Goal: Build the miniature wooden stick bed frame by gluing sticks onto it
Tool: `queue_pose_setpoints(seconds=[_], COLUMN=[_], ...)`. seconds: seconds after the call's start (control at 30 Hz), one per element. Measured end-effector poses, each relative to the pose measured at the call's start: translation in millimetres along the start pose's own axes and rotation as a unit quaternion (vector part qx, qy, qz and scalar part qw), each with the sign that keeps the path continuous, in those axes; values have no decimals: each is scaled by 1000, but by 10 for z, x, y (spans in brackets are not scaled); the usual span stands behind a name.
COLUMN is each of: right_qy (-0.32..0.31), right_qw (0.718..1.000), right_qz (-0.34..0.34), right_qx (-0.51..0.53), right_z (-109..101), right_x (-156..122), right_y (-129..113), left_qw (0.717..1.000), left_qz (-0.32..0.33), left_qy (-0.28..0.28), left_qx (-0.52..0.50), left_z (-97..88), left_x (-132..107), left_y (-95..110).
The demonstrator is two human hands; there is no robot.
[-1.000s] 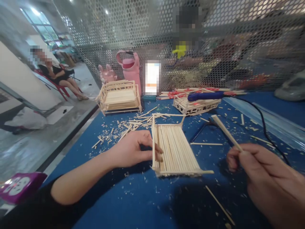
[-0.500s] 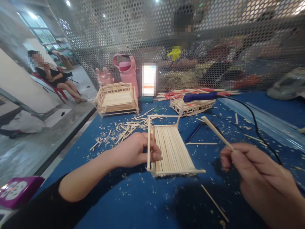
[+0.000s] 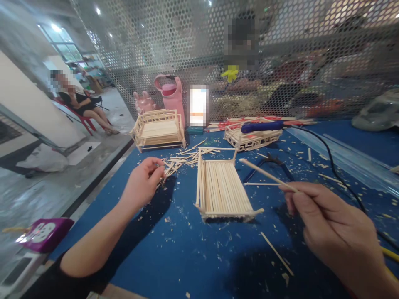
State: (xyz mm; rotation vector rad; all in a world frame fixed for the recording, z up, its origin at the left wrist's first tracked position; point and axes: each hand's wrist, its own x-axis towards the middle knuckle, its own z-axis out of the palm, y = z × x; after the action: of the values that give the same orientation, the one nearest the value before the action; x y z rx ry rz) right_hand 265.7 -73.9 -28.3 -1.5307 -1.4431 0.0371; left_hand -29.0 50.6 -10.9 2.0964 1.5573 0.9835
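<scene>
My left hand (image 3: pixel 145 178) is over the near left edge of a pile of short wooden sticks (image 3: pixel 177 164). Its fingers are loosely curled, with a small gap to the thumb, and I see nothing held in them. In my right hand (image 3: pixel 324 220), a thin wooden stick (image 3: pixel 264 173) is pinched between thumb and fingers, pointing left and slightly up. Between the hands a small frame of wooden sticks (image 3: pixel 222 187) lies on the blue table, untouched, with a slatted base and raised rails on the left and far sides.
Behind stand a stick-built bench (image 3: pixel 158 131) and a stick model (image 3: pixel 252 139) with a blue-handled corded tool (image 3: pixel 264 126) on it. Dark-handled pliers (image 3: pixel 269 159) lie beyond the frame. A pink bottle (image 3: pixel 173 99) and lit phone (image 3: pixel 198 104) stand by the perforated screen. One person sits far left.
My left hand has let go of the stick frame and moved left to the stick pile. The stick in my right hand has shifted left and tilted flatter.
</scene>
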Motion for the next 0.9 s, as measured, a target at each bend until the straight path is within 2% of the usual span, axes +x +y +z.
queue_pose_setpoints(seconds=[0.07, 0.13, 0.2, 0.3, 0.37, 0.43, 0.63, 0.9], right_qy=[1, -4, -6, -7, -8, -11, -12, -16], right_qw=[995, 986, 978, 969, 965, 963, 956, 950], right_qz=[-93, -164, -209, -246, -260, -270, -289, -307], right_qx=[-24, -24, -17, -17, -16, -18, -43, -50], right_z=[-16, -30, -39, -39, -28, -13, 6, 20], right_x=[13, 32, 49, 48, 30, 7, -12, -1], right_y=[9, 5, -13, -41, -45, -36, -25, -63], left_qw=[984, 966, 974, 982, 976, 969, 954, 947], left_qz=[23, 52, 101, 146, 149, 159, 234, 267], left_qy=[92, 126, 112, 115, 117, 97, 14, 46], left_qx=[150, 218, 171, -13, -110, -164, -189, -175], left_z=[-86, -108, -63, 80, 176, 238, 218, 281], left_x=[-66, -136, -196, -278, -344, -422, -574, -554], left_y=[-4, 106, 287, 520, 562, 515, 330, 420])
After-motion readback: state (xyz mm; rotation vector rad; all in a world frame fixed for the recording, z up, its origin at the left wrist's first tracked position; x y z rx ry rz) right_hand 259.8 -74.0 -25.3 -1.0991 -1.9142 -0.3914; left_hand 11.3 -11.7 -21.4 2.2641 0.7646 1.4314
